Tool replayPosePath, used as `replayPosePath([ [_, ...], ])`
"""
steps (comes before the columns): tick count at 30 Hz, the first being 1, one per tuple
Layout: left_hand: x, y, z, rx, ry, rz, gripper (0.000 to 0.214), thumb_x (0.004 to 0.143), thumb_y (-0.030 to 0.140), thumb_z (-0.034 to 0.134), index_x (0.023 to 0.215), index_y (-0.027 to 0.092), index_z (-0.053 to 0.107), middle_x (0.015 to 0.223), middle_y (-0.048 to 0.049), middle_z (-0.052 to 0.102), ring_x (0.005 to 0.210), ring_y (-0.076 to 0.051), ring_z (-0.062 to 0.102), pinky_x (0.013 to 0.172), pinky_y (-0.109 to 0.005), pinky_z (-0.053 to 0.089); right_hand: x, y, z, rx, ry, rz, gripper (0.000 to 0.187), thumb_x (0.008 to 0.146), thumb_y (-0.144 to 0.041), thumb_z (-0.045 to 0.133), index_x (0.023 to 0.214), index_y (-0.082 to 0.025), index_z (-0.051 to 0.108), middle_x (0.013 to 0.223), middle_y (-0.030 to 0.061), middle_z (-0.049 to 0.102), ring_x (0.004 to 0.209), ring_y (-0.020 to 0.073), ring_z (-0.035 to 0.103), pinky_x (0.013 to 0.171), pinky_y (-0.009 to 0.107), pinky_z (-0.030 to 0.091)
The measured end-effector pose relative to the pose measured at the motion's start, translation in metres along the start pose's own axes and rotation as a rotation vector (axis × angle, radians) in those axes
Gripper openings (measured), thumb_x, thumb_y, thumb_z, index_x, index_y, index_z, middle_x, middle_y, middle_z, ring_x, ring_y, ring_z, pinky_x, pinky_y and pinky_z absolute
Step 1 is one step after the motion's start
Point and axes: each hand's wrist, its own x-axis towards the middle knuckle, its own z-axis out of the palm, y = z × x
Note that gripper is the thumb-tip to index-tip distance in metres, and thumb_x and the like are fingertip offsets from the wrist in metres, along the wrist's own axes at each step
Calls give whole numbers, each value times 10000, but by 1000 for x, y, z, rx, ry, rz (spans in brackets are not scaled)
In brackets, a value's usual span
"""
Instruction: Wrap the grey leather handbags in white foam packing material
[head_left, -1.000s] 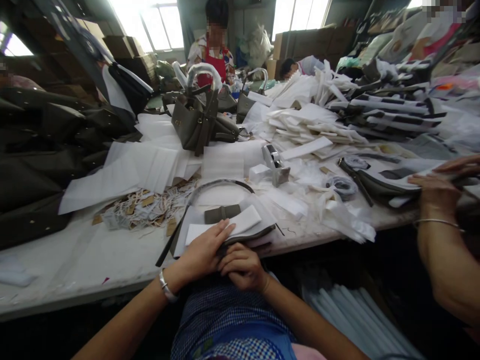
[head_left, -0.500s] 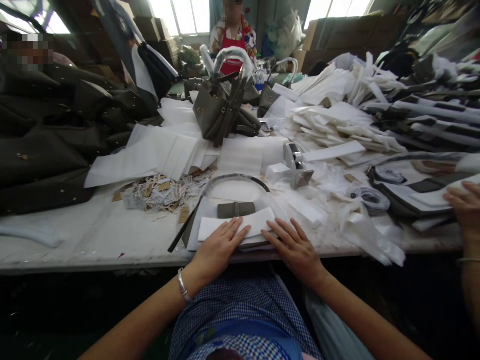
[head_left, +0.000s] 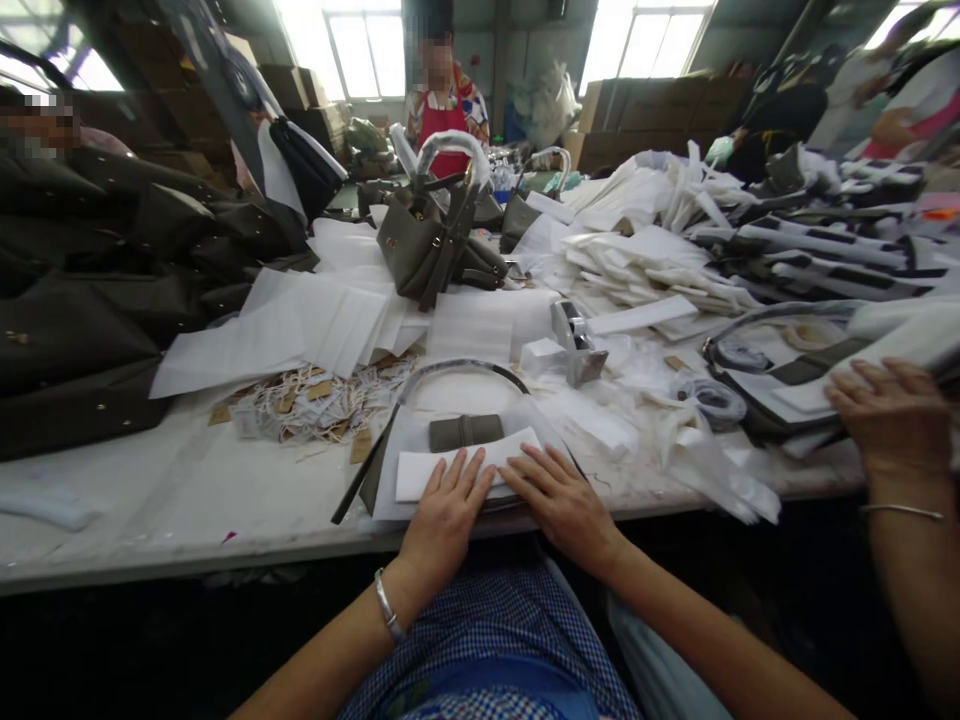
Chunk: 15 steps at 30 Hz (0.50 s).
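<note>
My left hand (head_left: 442, 518) lies flat with fingers stretched out on a white foam sheet (head_left: 420, 472) at the table's near edge. Beside it, my right hand (head_left: 559, 502) also rests flat, fingers spread, on the same stack. Under the sheet is a flat olive-grey bag piece; a small olive strap tab (head_left: 465, 432) shows just beyond my fingers. A curved dark handle (head_left: 465, 368) arches above the tab. Neither hand grips anything.
An assembled olive handbag (head_left: 424, 245) stands mid-table among white foam sheets (head_left: 315, 320). Paper tags (head_left: 300, 400) lie left of the stack, dark bags (head_left: 82, 300) at far left. A co-worker's hand (head_left: 892, 415) presses on another bag piece at right. A person in a red apron (head_left: 446, 105) stands behind.
My right hand opened from a fist below the table edge and came up flat onto the stack. My left hand stayed flat on the sheet. The co-worker's hand at right shifted.
</note>
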Motion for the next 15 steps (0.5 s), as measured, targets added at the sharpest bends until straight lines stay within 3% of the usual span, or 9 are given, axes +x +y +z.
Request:
replayPosePath([
  [3,1,6,-3,4,-17,-2,740,791,-56,356,1500,157,366,1612,-80,257,1482,-327,223,1186,-570,280,-4,3,15,-4,74,-16,471,991,-106,453,1441,-239,498,1396,52,587,1353,240,468,1167,474,340],
  [7,3,12,2,-5,39,-14,630,862,47,417,1486,129,386,1600,-104,279,1491,-319,200,1200,-586,243,-7,2,28,0,193,36,414,1014,-123,425,1388,-244,556,1334,46,637,1273,213,548,1146,460,361],
  [12,1,11,20,55,171,-2,602,911,4,335,1485,175,397,1572,-76,327,1460,-279,299,1158,-554,358,-5,-4,19,-25,215,22,436,1008,-121,423,1410,-252,534,1312,41,651,1255,218,563,1152,480,354],
  [15,-4,9,27,83,248,-6,605,937,40,364,1505,248,368,1563,-41,343,1438,-261,345,1122,-513,431,-24,-14,13,-19,274,37,465,991,-117,481,1427,-274,512,1335,18,633,1292,235,528,1185,484,300],
])
